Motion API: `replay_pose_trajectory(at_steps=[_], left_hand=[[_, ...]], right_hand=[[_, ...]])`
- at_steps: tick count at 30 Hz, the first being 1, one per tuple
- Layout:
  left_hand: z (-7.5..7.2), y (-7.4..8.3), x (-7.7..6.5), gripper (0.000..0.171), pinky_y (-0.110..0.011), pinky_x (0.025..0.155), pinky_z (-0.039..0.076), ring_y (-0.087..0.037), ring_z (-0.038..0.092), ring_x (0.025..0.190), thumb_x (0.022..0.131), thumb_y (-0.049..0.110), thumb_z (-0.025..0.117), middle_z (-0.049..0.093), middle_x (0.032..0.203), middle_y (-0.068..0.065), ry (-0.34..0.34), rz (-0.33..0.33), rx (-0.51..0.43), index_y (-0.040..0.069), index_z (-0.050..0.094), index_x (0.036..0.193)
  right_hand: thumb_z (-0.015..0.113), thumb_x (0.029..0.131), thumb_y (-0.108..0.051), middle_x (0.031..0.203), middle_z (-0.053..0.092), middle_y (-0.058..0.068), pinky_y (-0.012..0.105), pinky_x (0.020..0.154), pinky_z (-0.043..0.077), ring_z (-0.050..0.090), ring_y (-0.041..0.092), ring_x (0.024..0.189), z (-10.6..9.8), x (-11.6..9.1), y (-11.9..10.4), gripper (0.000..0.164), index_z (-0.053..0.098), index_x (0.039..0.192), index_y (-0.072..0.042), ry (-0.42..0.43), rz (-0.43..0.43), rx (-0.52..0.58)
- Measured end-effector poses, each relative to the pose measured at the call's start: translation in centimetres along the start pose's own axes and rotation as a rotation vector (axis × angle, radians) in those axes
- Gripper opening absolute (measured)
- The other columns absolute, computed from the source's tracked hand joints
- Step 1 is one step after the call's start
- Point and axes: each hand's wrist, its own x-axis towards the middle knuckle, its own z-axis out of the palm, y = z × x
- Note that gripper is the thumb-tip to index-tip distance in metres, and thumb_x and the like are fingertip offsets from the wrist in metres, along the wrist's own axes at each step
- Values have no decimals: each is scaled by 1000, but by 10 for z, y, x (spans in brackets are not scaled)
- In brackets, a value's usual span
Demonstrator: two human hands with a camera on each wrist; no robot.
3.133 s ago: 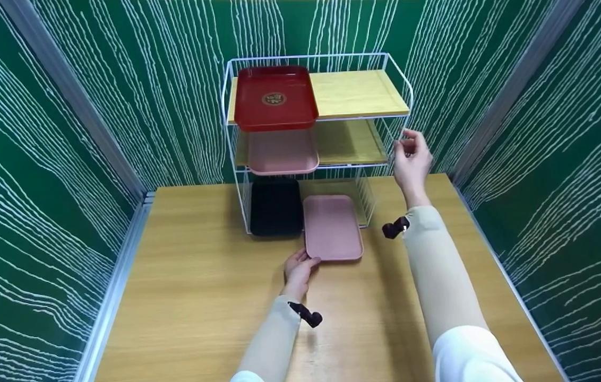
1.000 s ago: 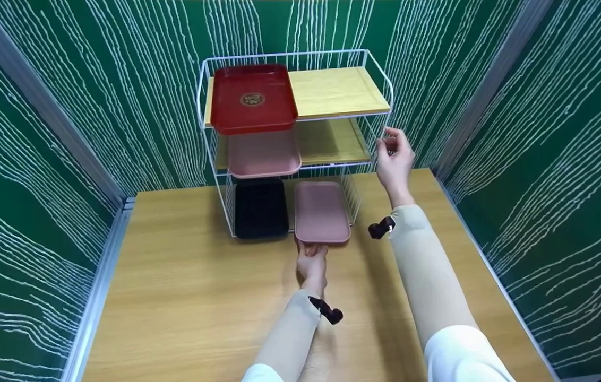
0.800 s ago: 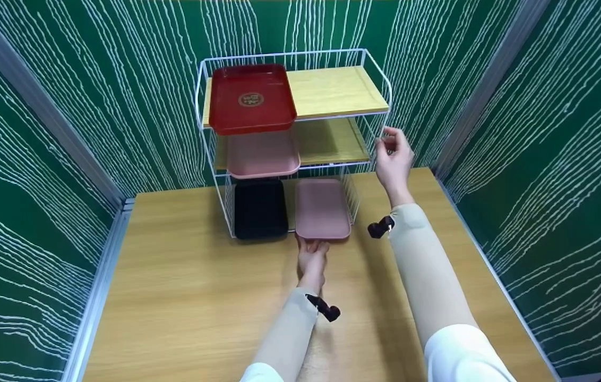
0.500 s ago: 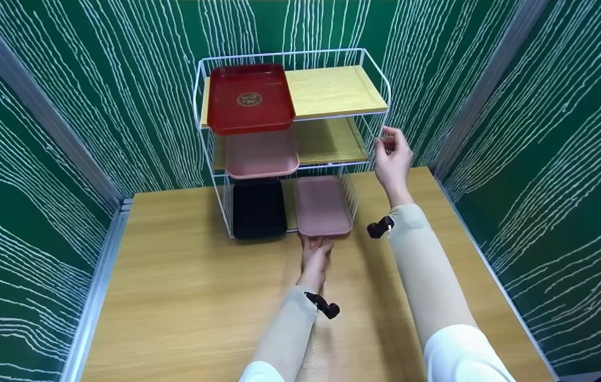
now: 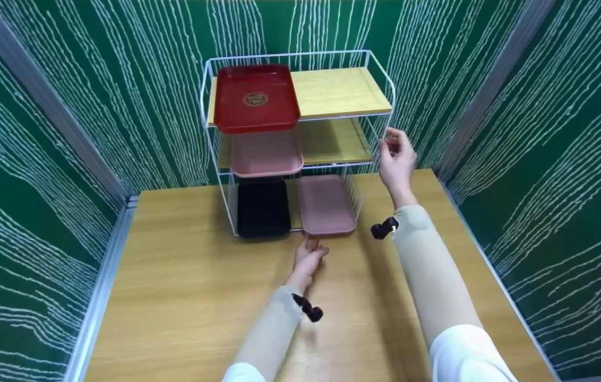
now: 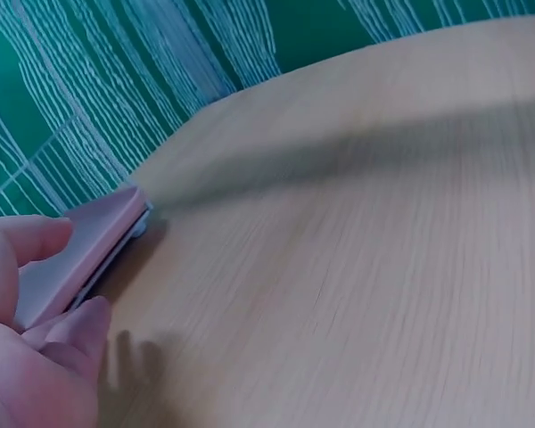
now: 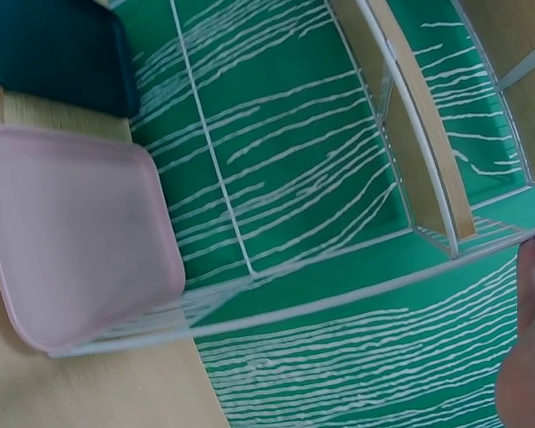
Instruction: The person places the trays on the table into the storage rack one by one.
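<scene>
A pink tray (image 5: 327,206) lies on the right of the bottom tier of a white wire rack (image 5: 343,93), its near end at the front rail. Just before that end is my left hand (image 5: 308,261), fingers extended and thumb apart; the left wrist view has the thumb and fingers spread either side of the tray's rim (image 6: 102,251), without a grip on it. With thumb and fingers, my right hand (image 5: 398,162) pinches the rack's right front wire, as the right wrist view also shows at its edge.
A black tray (image 5: 263,208) lies left of the pink one. Above it, a second pink tray (image 5: 267,155) sits on the middle shelf, and a red tray (image 5: 256,118) on the top shelf; both overhang the front. Green walls enclose the wooden table (image 5: 183,297).
The lower pink tray has slid back into the bottom tier, pushed by my left hand. That hand has since let go and shifted slightly left. My right hand has stayed on the rack.
</scene>
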Motion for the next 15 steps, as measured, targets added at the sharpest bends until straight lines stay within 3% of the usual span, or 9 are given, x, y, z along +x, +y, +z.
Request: replay_pose_trajectory(at_steps=[4, 7, 12, 15], left_hand=[[-24, 12, -2, 76, -46, 112, 50, -43, 54, 140, 94, -3, 68, 50, 153, -35, -60, -11, 81, -11, 33, 160], [-47, 22, -4, 64, -49, 111, 52, -42, 57, 137, 98, -3, 67, 52, 151, -36, -113, -23, 64, -13, 40, 156], [-86, 34, -9, 60, -53, 114, 48, -45, 56, 138, 103, 0, 65, 52, 151, -36, -164, -11, 90, -16, 40, 155], [-109, 40, -12, 58, -50, 114, 49, -48, 52, 141, 104, -1, 65, 52, 150, -37, -191, 21, 140, -19, 39, 153]], right_hand=[[67, 105, -7, 121, 70, 18, 33, 97, 51, 62, 17, 107, -3, 0, 4, 35, 68, 141, -9, -15, -7, 69], [68, 104, -2, 126, 69, 22, 41, 104, 50, 64, 20, 112, -2, -7, 12, 40, 66, 143, -5, -4, -44, 111], [66, 104, 1, 134, 67, 24, 45, 107, 52, 62, 30, 121, -6, -46, 48, 39, 63, 142, 2, -5, 26, 75], [66, 104, -2, 135, 68, 22, 40, 105, 53, 62, 29, 121, -14, -78, 79, 36, 65, 140, 3, -80, 92, 38]])
